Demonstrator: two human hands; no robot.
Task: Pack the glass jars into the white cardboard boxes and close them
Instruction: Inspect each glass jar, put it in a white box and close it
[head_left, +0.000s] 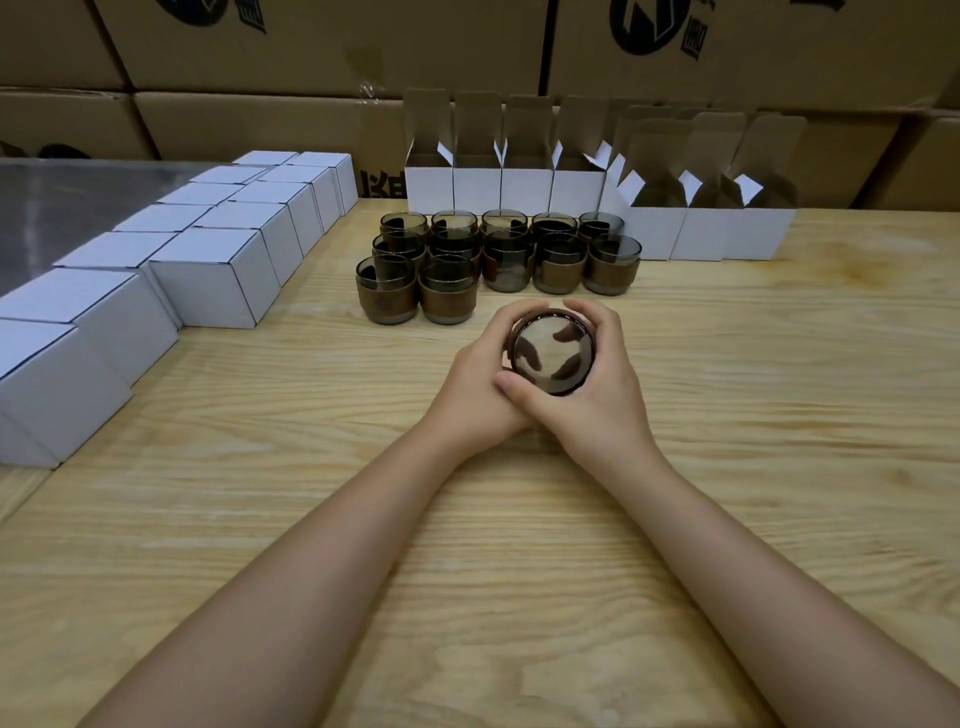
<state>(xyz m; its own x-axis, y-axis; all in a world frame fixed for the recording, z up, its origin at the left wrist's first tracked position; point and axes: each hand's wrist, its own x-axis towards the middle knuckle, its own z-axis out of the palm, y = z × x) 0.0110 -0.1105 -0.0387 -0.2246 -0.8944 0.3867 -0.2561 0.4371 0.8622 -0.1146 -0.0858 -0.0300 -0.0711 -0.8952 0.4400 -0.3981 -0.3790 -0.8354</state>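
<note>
A smoky glass jar (551, 354) with a brown band stands on the wooden table (727, 467), seen from above. My left hand (475, 379) and my right hand (597, 384) both wrap around it, fingers curled on its sides, thumbs meeting at the near side. Behind it stand several more jars (498, 260) in rows. Several open white boxes (524, 182) with raised flaps line the back, and more open boxes (711, 228) sit at the right.
Several closed white boxes (218, 270) run in two rows along the left side, down to the near-left edge. Large brown cartons (311, 62) form a wall behind the table. A grey metal surface (62, 208) lies at the far left.
</note>
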